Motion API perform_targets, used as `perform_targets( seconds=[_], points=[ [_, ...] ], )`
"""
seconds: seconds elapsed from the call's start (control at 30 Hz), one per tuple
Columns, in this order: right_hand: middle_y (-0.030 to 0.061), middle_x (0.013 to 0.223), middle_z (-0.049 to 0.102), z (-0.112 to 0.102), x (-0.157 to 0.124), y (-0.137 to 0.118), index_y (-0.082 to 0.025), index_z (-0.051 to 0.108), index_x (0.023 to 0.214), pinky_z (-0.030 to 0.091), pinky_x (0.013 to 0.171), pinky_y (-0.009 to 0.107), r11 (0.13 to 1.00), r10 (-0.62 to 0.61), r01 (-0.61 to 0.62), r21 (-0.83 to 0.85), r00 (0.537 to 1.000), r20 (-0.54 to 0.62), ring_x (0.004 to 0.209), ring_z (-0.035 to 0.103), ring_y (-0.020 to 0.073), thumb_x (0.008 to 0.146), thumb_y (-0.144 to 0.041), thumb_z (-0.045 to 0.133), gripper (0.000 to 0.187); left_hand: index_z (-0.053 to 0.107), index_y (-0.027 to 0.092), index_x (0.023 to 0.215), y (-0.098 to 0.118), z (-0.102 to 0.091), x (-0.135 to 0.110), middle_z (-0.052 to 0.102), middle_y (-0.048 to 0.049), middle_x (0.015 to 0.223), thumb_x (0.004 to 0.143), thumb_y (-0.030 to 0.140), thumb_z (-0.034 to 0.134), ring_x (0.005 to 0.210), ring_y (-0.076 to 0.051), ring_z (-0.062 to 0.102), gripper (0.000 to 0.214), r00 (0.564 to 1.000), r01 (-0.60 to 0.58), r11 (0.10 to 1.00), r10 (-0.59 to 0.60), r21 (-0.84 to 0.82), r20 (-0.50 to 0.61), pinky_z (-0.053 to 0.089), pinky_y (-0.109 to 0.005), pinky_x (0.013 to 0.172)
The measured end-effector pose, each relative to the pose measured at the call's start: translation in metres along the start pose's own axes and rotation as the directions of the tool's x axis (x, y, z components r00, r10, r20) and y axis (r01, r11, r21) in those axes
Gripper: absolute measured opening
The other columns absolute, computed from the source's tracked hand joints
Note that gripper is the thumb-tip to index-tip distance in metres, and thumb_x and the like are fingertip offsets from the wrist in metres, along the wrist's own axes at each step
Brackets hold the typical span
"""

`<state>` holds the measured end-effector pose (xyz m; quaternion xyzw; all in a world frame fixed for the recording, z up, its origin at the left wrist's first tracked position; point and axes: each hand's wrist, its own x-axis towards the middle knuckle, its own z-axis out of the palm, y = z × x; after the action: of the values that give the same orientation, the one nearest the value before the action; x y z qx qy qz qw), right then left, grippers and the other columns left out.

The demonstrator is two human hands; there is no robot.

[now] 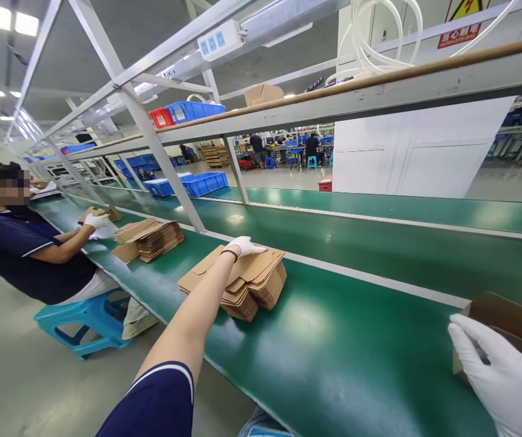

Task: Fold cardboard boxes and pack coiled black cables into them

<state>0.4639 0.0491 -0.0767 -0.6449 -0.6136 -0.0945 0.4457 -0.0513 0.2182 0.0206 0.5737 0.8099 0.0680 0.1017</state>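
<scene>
My left hand (245, 246), in a white glove, reaches out and lies flat with fingers stretched on top of a stack of flat cardboard box blanks (261, 280) on the green bench. My right hand (500, 370), also gloved, grips the near side of a folded-up brown cardboard box (511, 323) at the lower right edge of the view.
A second stack of flat blanks (149, 239) lies further left, where a seated person in a dark shirt (15, 252) handles cardboard on a blue stool (81, 321). A green conveyor belt (379, 243) runs behind. White frame posts (165, 164) rise from the bench; blue bins (206, 182) sit beyond.
</scene>
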Motion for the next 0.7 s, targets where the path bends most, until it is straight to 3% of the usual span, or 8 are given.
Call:
perform_targets(
  seconds=[0.13, 0.27, 0.33, 0.4, 0.47, 0.5, 0.6, 0.7],
  points=[
    [0.0057, 0.091, 0.075, -0.004, 0.006, -0.015, -0.021, 0.071, 0.095, 0.055, 0.087, 0.039, 0.997, -0.081, 0.081, -0.009, 0.996, 0.038, 0.080, 0.071, 0.0267, 0.082, -0.072, 0.039, 0.062, 0.056, 0.006, 0.128, -0.003, -0.015, -0.004, 0.049, -0.0231, 0.139, 0.052, 0.067, 0.071, 0.128, -0.042, 0.046, 0.099, 0.996, -0.023, 0.993, 0.012, -0.117, -0.091, 0.038, -0.047, 0.105],
    [0.0060, 0.092, 0.075, 0.006, 0.005, -0.018, -0.021, 0.073, 0.093, 0.056, 0.084, 0.041, 0.991, -0.118, 0.113, 0.070, 0.991, 0.070, 0.081, 0.071, 0.0261, 0.084, -0.067, 0.042, 0.056, 0.065, 0.016, 0.117, -0.003, -0.046, -0.026, 0.062, -0.0097, 0.130, 0.072, 0.064, 0.054, 0.119, -0.031, 0.057, 0.067, 0.975, -0.183, 0.934, 0.131, -0.306, -0.182, 0.044, -0.036, 0.102],
    [0.0056, 0.095, 0.075, 0.017, 0.000, -0.023, -0.022, 0.073, 0.095, 0.055, 0.088, 0.041, 0.982, -0.117, 0.102, 0.161, 0.990, 0.083, 0.086, 0.070, 0.0258, 0.083, -0.063, 0.050, 0.048, 0.067, 0.017, 0.113, 0.008, -0.055, -0.047, 0.063, -0.0063, 0.129, 0.078, 0.064, 0.047, 0.119, -0.026, 0.057, 0.062, 0.943, -0.295, 0.878, 0.205, -0.377, -0.262, 0.042, -0.032, 0.104],
    [0.0063, 0.101, 0.074, 0.030, -0.008, -0.036, -0.023, 0.071, 0.101, 0.055, 0.089, 0.040, 0.955, -0.063, 0.013, 0.297, 0.985, 0.159, 0.089, 0.070, 0.0247, 0.082, -0.058, 0.056, 0.043, 0.067, 0.015, 0.112, 0.031, -0.050, -0.073, 0.063, -0.0078, 0.128, 0.080, 0.064, 0.046, 0.121, -0.026, 0.055, 0.062, 0.902, -0.401, 0.814, 0.271, -0.421, -0.335, 0.040, -0.033, 0.106],
    [0.0089, 0.111, 0.071, 0.043, -0.019, -0.055, -0.022, 0.063, 0.119, 0.056, 0.084, 0.038, 0.875, 0.023, -0.164, 0.456, 0.954, 0.298, 0.090, 0.069, 0.0228, 0.083, -0.053, 0.058, 0.048, 0.068, 0.016, 0.109, 0.065, -0.026, -0.104, 0.066, -0.0070, 0.124, 0.082, 0.063, 0.046, 0.117, -0.025, 0.057, 0.058, 0.858, -0.503, 0.725, 0.354, -0.471, -0.371, 0.043, -0.034, 0.103],
    [0.0111, 0.121, 0.066, 0.048, -0.024, -0.066, -0.022, 0.052, 0.133, 0.056, 0.084, 0.038, 0.802, 0.072, -0.254, 0.541, 0.940, 0.334, 0.095, 0.068, 0.0227, 0.084, -0.052, 0.056, 0.057, 0.070, 0.017, 0.105, 0.085, -0.008, -0.120, 0.069, -0.0070, 0.119, 0.082, 0.059, 0.050, 0.114, -0.025, 0.060, 0.052, 0.841, -0.539, 0.639, 0.364, -0.549, -0.402, 0.044, -0.035, 0.102],
    [0.0133, 0.143, 0.047, 0.066, -0.034, -0.087, -0.024, 0.022, 0.150, 0.051, 0.093, 0.039, 0.592, 0.182, -0.393, 0.704, 0.916, 0.358, 0.114, 0.059, 0.0239, 0.083, -0.052, 0.059, 0.082, 0.072, 0.023, 0.091, 0.138, 0.055, -0.172, 0.073, -0.0044, 0.102, 0.082, 0.046, 0.054, 0.101, -0.023, 0.065, 0.031, 0.802, -0.584, 0.485, 0.467, -0.651, -0.372, 0.048, -0.037, 0.097],
    [0.0091, 0.120, 0.064, 0.078, -0.033, -0.086, -0.022, 0.041, 0.141, 0.042, 0.102, 0.040, 0.480, 0.447, -0.517, 0.709, 0.839, 0.309, 0.112, 0.059, 0.0240, 0.083, -0.056, 0.058, 0.070, 0.073, 0.026, 0.090, 0.172, 0.105, -0.211, 0.073, -0.0048, 0.096, 0.079, 0.042, 0.058, 0.091, -0.024, 0.067, 0.025, 0.718, -0.511, 0.365, 0.679, -0.778, -0.154, 0.053, -0.037, 0.087]
  ],
)
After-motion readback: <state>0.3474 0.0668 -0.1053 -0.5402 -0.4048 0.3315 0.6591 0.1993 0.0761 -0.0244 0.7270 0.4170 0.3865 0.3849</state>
